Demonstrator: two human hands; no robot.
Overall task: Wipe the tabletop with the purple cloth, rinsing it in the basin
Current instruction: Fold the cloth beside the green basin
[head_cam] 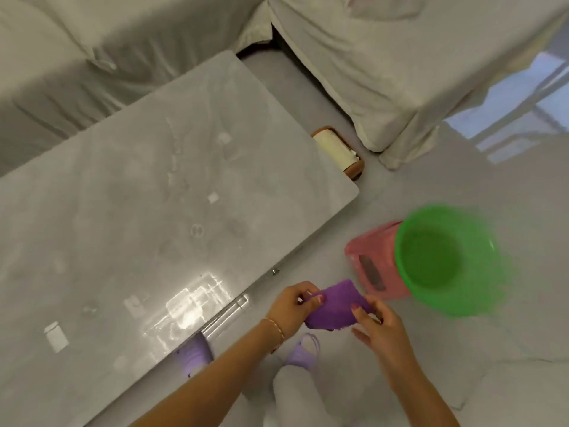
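Observation:
The purple cloth [334,306] is stretched between both hands, in the air just off the table's near right edge. My left hand [292,306] pinches its left side, and my right hand [380,325] grips its right side. The glossy grey tabletop [147,217] fills the left and middle of the view, with light reflections on it. The green basin [443,260] rests on a pink stool to the right of the hands, blurred by motion; whether it holds water I cannot tell.
The pink stool [369,266] stands on the pale floor between table and basin. White-covered sofas [400,57] line the back and left. A brown-and-cream object [337,151] lies on the floor by the table's far right corner. My lilac slippers [303,352] show below the hands.

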